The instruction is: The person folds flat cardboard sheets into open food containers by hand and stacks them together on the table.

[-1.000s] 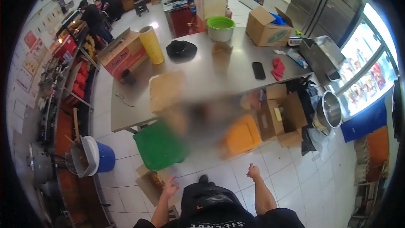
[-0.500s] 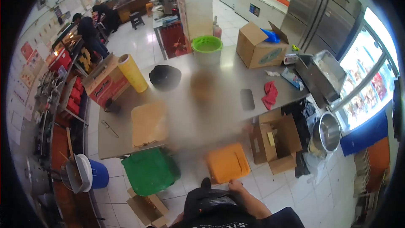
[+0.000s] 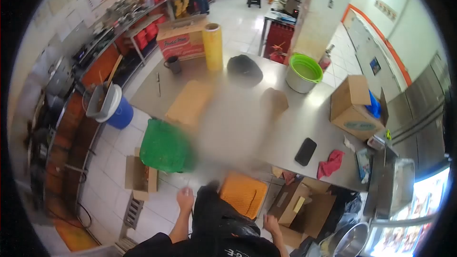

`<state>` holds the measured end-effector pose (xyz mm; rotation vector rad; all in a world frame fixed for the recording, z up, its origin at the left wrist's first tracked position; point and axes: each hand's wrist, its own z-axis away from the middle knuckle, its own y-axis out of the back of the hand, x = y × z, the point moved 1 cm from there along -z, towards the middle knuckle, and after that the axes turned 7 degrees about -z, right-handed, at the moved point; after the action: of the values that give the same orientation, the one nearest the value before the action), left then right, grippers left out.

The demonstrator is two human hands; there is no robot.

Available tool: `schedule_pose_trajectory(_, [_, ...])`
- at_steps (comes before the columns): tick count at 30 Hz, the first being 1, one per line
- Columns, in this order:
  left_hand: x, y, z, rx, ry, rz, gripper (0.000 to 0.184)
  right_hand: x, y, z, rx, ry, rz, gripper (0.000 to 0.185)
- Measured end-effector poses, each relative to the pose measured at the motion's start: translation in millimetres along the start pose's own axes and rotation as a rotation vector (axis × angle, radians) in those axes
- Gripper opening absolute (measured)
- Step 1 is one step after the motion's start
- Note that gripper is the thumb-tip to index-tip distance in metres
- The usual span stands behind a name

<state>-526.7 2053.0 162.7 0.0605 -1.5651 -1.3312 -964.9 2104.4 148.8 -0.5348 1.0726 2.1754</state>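
Note:
My left hand [image 3: 185,199] hangs over the tiled floor, below the green bin [image 3: 165,146], its fingers curled in with nothing visible in them. Beside the orange bin [image 3: 243,194], a little to its lower right, is my right hand [image 3: 272,225], closed in a loose fist and apart from the bin. Both hands are below the steel table [image 3: 297,114]. A blurred smear covers the middle of the view and hides part of the tabletop.
On the table are a tan board [image 3: 190,103], a yellow roll [image 3: 213,50], a phone [image 3: 305,152], a red cloth [image 3: 331,163], a green basket [image 3: 305,68] and a carton [image 3: 354,109]. An open box [image 3: 304,209] and a metal bowl [image 3: 350,240] stand right; a small box [image 3: 141,176] sits left.
The view has swung left, so the table and bins appear shifted. My left hand has risen into view. My right hand has come away from the orange bin's edge.

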Motion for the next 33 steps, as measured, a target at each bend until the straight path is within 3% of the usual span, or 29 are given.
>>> schedule_pose_trajectory(1, [41,2,-17,0.167,-0.195,0.054,0.032,-35,24,-14,0.242,0.164,-0.017,0.038])
schedule_pose_trajectory(3, [125,11,-73,0.297,-0.297,0.207,0.036,-101,68,-53,0.387,0.230,-0.119,0.024])
schedule_pose_trajectory(7, [238,16,-233,0.508,-0.402,0.357,0.043,-213,110,-150,0.468,0.419,-0.345,0.018])
schedule_pose_trajectory(9, [267,-9,-341,0.532,-0.338,0.530,0.047,-236,106,-209,0.808,0.407,-0.132,0.027])
schedule_pose_trajectory(10, [298,-10,-377,0.537,-0.334,0.560,0.052,-234,103,-241,0.840,0.288,-0.237,0.029])
schedule_pose_trajectory(11, [304,-26,-429,0.579,-0.368,0.543,0.056,-223,99,-277,0.918,0.210,-0.148,0.029])
schedule_pose_trajectory(13, [304,-67,-532,0.630,-0.316,0.354,0.074,-213,89,-324,1.167,0.072,0.040,0.026])
schedule_pose_trajectory(14, [311,-75,-563,0.623,-0.335,0.238,0.087,-216,79,-333,1.281,0.119,0.281,0.022])
schedule_pose_trajectory(15, [321,-83,-584,0.594,-0.302,0.196,0.095,-223,81,-337,1.220,0.000,0.320,0.022])
schedule_pose_trajectory(17, [323,-107,-626,0.544,-0.278,0.144,0.102,-238,84,-334,1.171,0.024,0.301,0.023])
schedule_pose_trajectory(20, [336,-117,-662,0.662,-0.331,0.093,0.113,-240,84,-340,1.181,-0.024,0.357,0.021])
schedule_pose_trajectory(23, [358,-108,-667,0.534,-0.286,0.253,0.115,-182,62,-378,1.181,0.007,0.348,0.022])
schedule_pose_trajectory(26, [373,-113,-676,0.627,-0.380,0.282,0.110,-216,67,-354,1.192,0.018,0.367,0.023])
schedule_pose_trajectory(28, [381,-110,-674,0.555,-0.150,0.353,0.101,-201,64,-354,1.188,0.040,0.383,0.024])
schedule_pose_trajectory(29, [379,-110,-676,0.616,-0.252,0.366,0.096,-190,63,-356,1.173,0.070,0.394,0.024])
schedule_pose_trajectory(30, [376,-114,-676,0.683,-0.339,0.368,0.091,-236,70,-346,1.146,0.111,0.415,0.025])
schedule_pose_trajectory(31, [383,-114,-668,0.762,-0.342,0.472,0.086,-230,69,-349,1.111,0.152,0.436,0.025])
schedule_pose_trajectory(33, [378,-107,-666,0.814,-0.394,0.383,0.086,-216,64,-346,1.048,0.204,0.469,0.026])
